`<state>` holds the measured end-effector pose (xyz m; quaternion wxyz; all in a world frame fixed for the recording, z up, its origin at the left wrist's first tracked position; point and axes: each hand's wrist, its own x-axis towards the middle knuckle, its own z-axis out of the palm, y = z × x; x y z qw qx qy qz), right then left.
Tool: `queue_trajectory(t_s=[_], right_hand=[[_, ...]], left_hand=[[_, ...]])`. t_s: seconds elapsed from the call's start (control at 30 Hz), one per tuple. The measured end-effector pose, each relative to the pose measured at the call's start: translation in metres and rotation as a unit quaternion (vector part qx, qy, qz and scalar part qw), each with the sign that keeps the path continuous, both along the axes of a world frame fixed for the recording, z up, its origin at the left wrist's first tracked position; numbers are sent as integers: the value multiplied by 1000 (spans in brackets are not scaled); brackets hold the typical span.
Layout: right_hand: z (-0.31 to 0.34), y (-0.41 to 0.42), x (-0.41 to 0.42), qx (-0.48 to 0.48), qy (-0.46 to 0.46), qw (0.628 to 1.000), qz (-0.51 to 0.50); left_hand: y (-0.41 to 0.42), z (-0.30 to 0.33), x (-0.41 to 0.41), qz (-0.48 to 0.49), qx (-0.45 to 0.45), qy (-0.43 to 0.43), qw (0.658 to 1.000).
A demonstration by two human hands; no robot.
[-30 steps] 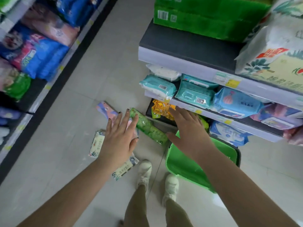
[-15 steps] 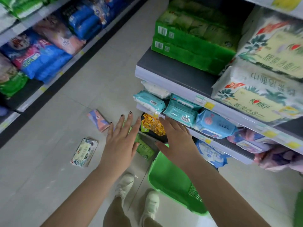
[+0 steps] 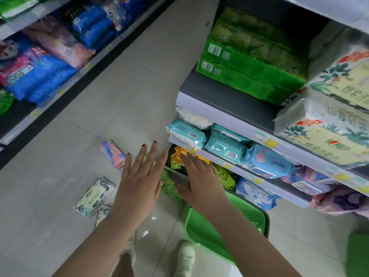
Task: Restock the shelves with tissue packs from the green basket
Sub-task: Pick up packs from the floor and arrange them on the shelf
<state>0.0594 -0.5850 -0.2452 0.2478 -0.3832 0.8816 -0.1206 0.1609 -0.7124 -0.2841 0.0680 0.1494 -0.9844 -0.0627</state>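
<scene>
The green basket (image 3: 223,228) stands on the floor at the foot of the right shelf unit, partly behind my right arm. My left hand (image 3: 139,182) hovers flat with spread fingers and holds nothing. Beside it, my right hand (image 3: 201,182) is also flat and empty, near the lowest shelves. Three tissue packs lie on the tiles: a pink and blue one (image 3: 112,153), a white floral one (image 3: 94,196), and a green one (image 3: 169,184) mostly hidden between my hands. Teal wipe packs (image 3: 223,145) fill the right shelf (image 3: 225,116).
Large green tissue bricks (image 3: 251,62) and white floral bundles (image 3: 327,126) sit on the upper right shelves. Blue and pink bags (image 3: 38,70) line the left shelving across the aisle. My white shoes (image 3: 184,258) stand beside the basket. Yellow packs (image 3: 179,156) occupy the lowest shelf.
The view has risen and tilted up, showing more of the upper shelves. Both hands stay flat and empty, drawn closer together. The floor packs have not moved.
</scene>
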Motion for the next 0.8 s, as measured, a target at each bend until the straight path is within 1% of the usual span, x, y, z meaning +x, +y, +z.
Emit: queue_trajectory(t_s=[0.1, 0.27, 0.4, 0.5, 0.63, 0.8], right_hand=[[-14, -26, 8, 13, -13, 1000, -16], [-45, -66, 17, 30, -43, 997, -50], [-71, -85, 17, 31, -66, 994, -80], [-97, -95, 13, 40, -77, 993, -84], [-148, -100, 4, 70, -94, 990, -80], [-235, -91, -7, 114, -128, 981, -87]], left_hand=[[-33, -15, 7, -9, -3, -16, 1000], [-79, -45, 9, -51, 3, -43, 998], [-103, -66, 8, -69, -3, -49, 996], [-115, -90, 7, -68, 3, -69, 995], [-118, -136, 6, -71, 16, -83, 994], [-108, -214, 3, -69, 39, -121, 989]])
